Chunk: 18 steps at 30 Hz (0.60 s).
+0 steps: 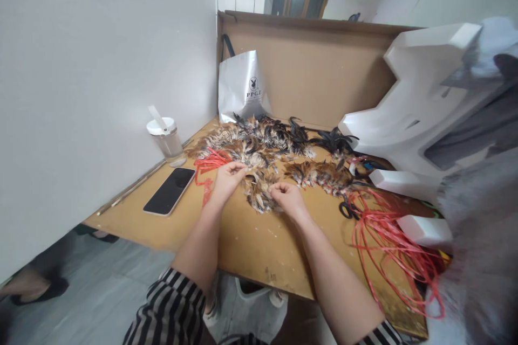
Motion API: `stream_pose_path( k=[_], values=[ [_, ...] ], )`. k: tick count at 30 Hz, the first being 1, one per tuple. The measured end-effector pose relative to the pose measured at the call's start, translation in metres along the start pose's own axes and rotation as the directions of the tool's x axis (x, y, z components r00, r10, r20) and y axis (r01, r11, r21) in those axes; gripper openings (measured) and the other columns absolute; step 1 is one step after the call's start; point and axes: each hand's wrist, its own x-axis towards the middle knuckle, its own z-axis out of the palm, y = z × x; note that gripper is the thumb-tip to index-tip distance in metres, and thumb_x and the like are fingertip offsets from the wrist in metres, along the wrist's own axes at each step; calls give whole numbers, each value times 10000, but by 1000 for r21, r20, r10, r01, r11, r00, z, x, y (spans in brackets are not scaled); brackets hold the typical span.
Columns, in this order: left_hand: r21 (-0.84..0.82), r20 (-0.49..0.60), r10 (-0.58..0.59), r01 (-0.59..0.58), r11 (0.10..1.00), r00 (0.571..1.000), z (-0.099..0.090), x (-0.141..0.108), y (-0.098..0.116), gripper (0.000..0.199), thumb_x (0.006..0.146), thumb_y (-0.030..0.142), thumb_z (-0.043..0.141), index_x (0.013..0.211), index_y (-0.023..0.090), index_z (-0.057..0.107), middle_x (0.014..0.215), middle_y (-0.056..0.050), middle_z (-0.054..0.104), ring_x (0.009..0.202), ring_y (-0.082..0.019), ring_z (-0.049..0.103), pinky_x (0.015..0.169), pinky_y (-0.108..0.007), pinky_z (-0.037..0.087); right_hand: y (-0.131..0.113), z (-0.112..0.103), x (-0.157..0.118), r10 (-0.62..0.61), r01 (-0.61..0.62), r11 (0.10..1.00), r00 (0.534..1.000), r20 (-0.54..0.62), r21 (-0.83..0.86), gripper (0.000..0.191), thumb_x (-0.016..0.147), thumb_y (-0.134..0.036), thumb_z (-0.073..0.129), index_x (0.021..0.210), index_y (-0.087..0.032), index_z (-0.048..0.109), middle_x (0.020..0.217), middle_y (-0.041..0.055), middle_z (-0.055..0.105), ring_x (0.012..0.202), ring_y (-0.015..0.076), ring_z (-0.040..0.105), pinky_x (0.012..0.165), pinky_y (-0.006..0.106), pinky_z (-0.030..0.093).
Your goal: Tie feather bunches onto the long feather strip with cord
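Brown and dark feathers [259,194] lie in a small heap between my two hands on the table. My left hand [230,177] is pinched closed above the left edge of that heap, by the red plastic strips [212,160]; whatever its fingertips hold is too small to name. Over the heap's right side, my right hand [286,195] is closed with its fingertips at the feathers, seemingly gripping some. A row of brown feathers [319,175] lies to the right, and a larger feather pile [259,137] spreads behind.
A phone [170,191] and a lidded cup [167,140] stand at the left on the wooden table [243,248]. Black-handled scissors [348,208] and loose red strips [388,237] lie right. A silver bag [240,83] and white foam [384,108] stand behind.
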Motion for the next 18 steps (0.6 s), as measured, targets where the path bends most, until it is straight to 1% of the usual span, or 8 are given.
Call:
stream_pose_path(
  k=[2, 4, 6, 8, 10, 14, 16, 18],
  values=[
    [-22, 151, -89, 94, 995, 985, 3, -4, 0, 209, 604, 306, 678, 703, 124, 650, 577, -13, 582, 447, -53, 429, 438, -172, 323, -3, 0, -1, 37, -36, 994, 999, -14, 101, 218, 568, -337, 646, 635, -133, 607, 478, -32, 510, 408, 57, 362, 423, 195, 284],
    [-75, 278, -184, 212, 974, 943, 8, -9, 0, 238, 624, 336, 665, 718, 119, 648, 552, -7, 559, 391, -32, 365, 385, -162, 259, -5, 1, -1, 87, -83, 974, 996, -9, 212, 244, 563, -361, 662, 639, -140, 593, 431, -58, 452, 369, 43, 303, 386, 189, 227],
    [-117, 360, -230, 288, 950, 904, 12, -12, -1, 258, 633, 350, 660, 736, 113, 647, 571, -13, 563, 377, -21, 351, 362, -154, 225, -6, 2, -2, 131, -129, 943, 991, 14, 308, 268, 551, -374, 680, 644, -145, 576, 395, -82, 386, 342, 33, 247, 363, 184, 166],
    [-118, 396, -254, 323, 939, 883, 17, -15, -2, 266, 624, 342, 673, 748, 108, 648, 605, -29, 584, 390, -23, 389, 363, -148, 246, -5, 3, -1, 153, -157, 913, 987, 42, 376, 286, 544, -379, 694, 657, -150, 566, 383, -97, 341, 334, 26, 214, 358, 179, 124],
    [-97, 424, -283, 354, 930, 860, 21, -18, -4, 276, 606, 329, 692, 757, 102, 649, 647, -56, 611, 420, -39, 449, 383, -150, 305, -3, 5, -1, 147, -157, 894, 988, 56, 420, 291, 545, -381, 701, 669, -154, 569, 391, -98, 336, 344, 26, 219, 362, 172, 123],
    [-135, 520, -318, 444, 886, 793, 25, -22, -6, 297, 621, 334, 693, 795, 97, 654, 765, -116, 648, 510, -78, 546, 439, -163, 394, 1, 11, 1, 104, -107, 872, 994, 34, 477, 286, 550, -381, 710, 676, -155, 588, 457, -62, 443, 402, 42, 324, 388, 168, 221],
    [-159, 544, -331, 482, 862, 771, 25, -23, -6, 295, 634, 340, 687, 797, 96, 659, 773, -121, 652, 513, -77, 550, 444, -160, 406, 3, 13, 1, 87, -83, 880, 996, 13, 468, 293, 553, -391, 709, 690, -158, 596, 500, -44, 493, 426, 54, 370, 409, 177, 270],
    [-161, 541, -356, 508, 846, 762, 24, -23, -7, 284, 638, 334, 687, 788, 94, 665, 759, -117, 653, 492, -67, 537, 437, -156, 409, 4, 14, 0, 61, -53, 903, 998, -5, 426, 304, 562, -407, 701, 710, -160, 602, 538, -28, 531, 446, 68, 407, 429, 189, 306]
  ],
)
